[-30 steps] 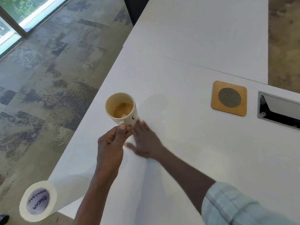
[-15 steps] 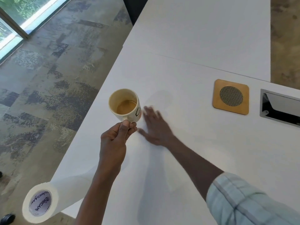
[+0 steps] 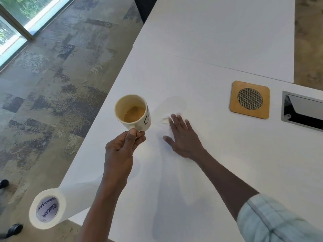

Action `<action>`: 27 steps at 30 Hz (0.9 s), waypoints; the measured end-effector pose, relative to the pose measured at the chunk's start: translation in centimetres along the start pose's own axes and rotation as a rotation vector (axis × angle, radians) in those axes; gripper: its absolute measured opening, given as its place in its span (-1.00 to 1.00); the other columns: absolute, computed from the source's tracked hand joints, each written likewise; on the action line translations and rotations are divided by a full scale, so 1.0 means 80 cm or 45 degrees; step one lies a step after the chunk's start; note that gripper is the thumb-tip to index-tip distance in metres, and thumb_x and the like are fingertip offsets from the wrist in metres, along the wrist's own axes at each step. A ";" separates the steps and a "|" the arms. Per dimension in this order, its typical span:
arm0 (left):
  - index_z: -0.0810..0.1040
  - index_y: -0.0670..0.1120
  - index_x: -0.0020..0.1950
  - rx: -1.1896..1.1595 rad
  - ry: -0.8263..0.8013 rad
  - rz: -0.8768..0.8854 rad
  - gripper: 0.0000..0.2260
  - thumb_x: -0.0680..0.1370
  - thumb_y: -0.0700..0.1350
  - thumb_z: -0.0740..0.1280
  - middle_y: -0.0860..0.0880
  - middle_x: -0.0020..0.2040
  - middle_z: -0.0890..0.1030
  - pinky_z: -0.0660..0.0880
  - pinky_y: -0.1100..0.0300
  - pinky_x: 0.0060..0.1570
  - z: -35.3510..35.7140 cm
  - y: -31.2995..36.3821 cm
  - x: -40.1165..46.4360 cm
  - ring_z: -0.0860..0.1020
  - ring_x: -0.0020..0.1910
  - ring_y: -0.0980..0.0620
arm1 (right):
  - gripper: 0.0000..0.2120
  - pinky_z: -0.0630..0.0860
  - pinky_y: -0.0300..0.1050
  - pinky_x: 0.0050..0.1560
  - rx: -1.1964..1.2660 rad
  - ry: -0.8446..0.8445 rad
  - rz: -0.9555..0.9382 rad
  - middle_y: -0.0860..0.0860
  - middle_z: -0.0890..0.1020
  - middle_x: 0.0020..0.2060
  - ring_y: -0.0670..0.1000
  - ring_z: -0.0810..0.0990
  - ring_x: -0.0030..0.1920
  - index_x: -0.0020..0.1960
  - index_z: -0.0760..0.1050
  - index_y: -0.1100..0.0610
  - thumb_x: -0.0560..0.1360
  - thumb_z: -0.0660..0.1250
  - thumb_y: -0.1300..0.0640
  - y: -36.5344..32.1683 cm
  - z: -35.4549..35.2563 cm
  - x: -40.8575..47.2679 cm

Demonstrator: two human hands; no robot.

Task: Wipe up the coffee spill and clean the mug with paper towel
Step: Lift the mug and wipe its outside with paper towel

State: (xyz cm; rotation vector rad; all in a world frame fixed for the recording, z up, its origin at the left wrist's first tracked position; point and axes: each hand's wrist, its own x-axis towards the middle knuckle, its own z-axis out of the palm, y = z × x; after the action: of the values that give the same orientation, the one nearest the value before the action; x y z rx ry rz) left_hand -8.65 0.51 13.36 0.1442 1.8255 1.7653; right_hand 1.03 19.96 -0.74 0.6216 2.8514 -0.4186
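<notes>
Coffee, light brown, fills the bottom of a cream ceramic mug with dark lettering on its side (image 3: 132,111), which is the landmark for this 1 head view. The mug is held above the near-left part of the white laminate table (image 3: 218,41), tilted a little so the liquid pools toward its right wall. Just below the mug, the left hand (image 3: 120,151) pinches its handle: the thumb lies on top, the curled fingers close under it, and the grip is tight around the handle.

Just right of the mug, the right hand (image 3: 183,137) lies palm down on the table, fingers straight and slightly spread, thumb out toward the mug. It grips nothing; its fingertips press a crumpled piece of white paper towel (image 3: 165,119) flat against the surface. The towel shows only as a small pale wad between the mug and the fingertips, with a faint yellowish tinge. Whether liquid remains on the table there is not clear.

Well below and left of the mug, a white paper towel roll with a purple printed core label (image 3: 47,208) hangs over the table's near edge. Far right of the mug sits a square wooden coaster with a round metal mesh centre (image 3: 250,99), and beyond that a silver rectangular cable hatch (image 3: 302,110) set in the tabletop.
</notes>
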 end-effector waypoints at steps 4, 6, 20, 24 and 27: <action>0.77 0.01 -0.06 -0.006 0.012 0.021 -0.77 0.57 0.07 0.35 -0.10 0.00 0.77 0.51 -0.12 0.33 -0.001 0.002 -0.010 0.71 0.13 -0.09 | -0.25 -0.18 0.06 0.57 0.090 -0.118 -0.206 0.07 -0.10 0.60 0.03 -0.23 0.58 0.59 -0.12 0.17 0.60 -0.07 -0.29 -0.078 0.006 0.035; 0.77 0.01 -0.08 -0.015 0.012 0.025 -0.77 0.57 0.06 0.34 -0.10 -0.01 0.77 0.50 -0.12 0.34 0.000 0.004 -0.016 0.71 0.14 -0.09 | -0.23 -0.16 0.06 0.57 0.066 -0.153 -0.335 0.07 -0.08 0.60 0.03 -0.22 0.58 0.59 -0.10 0.18 0.59 -0.06 -0.30 -0.109 0.022 -0.001; 0.75 0.00 -0.14 -0.020 -0.021 0.014 -0.75 0.54 0.10 0.36 -0.11 -0.04 0.76 0.50 -0.14 0.34 0.015 0.006 -0.041 0.71 0.11 -0.10 | -0.51 0.24 0.04 0.49 0.046 0.045 -0.133 0.07 0.06 0.59 0.09 0.02 0.59 0.57 0.10 0.17 0.66 0.05 0.18 0.029 0.001 -0.074; 0.73 0.00 -0.18 -0.003 -0.019 -0.003 -0.74 0.54 0.11 0.35 -0.14 -0.03 0.76 0.51 -0.15 0.33 0.021 0.011 -0.053 0.72 0.11 -0.09 | -0.53 0.56 0.10 0.18 0.004 0.050 -0.088 0.15 0.24 0.53 0.13 0.18 0.55 0.48 0.27 0.27 0.58 -0.01 0.36 0.000 -0.006 -0.064; 0.69 -0.02 -0.23 0.013 -0.036 -0.029 -0.70 0.59 0.07 0.32 -0.17 -0.03 0.76 0.51 -0.15 0.33 0.026 0.019 -0.059 0.72 0.09 -0.09 | -0.63 0.59 0.09 0.08 -0.026 0.037 -0.233 0.13 0.45 0.39 0.14 0.40 0.42 0.32 0.47 0.24 0.58 0.07 0.31 -0.008 -0.001 -0.107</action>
State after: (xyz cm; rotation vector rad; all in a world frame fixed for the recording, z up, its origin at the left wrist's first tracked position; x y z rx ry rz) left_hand -4.26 0.26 16.49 0.1509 1.8095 1.7302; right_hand 8.37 16.23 1.55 0.3663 2.9478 -0.4104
